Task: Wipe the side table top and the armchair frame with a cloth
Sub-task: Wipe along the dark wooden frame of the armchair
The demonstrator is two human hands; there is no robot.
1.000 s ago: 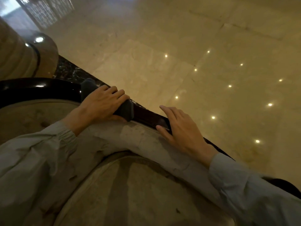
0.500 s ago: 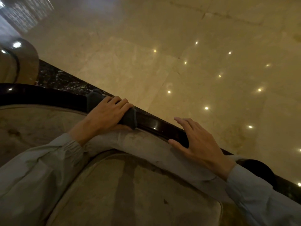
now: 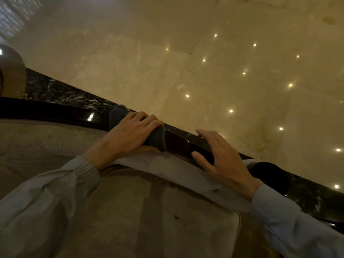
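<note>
The armchair's dark glossy wooden frame [image 3: 55,113] curves from the left edge down to the right. My left hand [image 3: 130,135] presses a dark grey cloth [image 3: 157,139] wrapped over the frame's top rail. To its right my right hand [image 3: 221,155] rests flat on the same rail, fingers spread, thumb on the inner side, holding nothing. Beige upholstery [image 3: 149,211] fills the chair's back and seat below both arms. The side table is not in view.
Polished beige marble floor [image 3: 204,71] with reflected ceiling lights lies beyond the frame. A dark veined marble strip [image 3: 61,92] runs behind the rail. A rounded shiny column base [image 3: 11,71] stands at the far left.
The view has swung left and down. My left hand with the cloth stays at about the same spot on the rail; my right hand has shifted a little further right along it.
</note>
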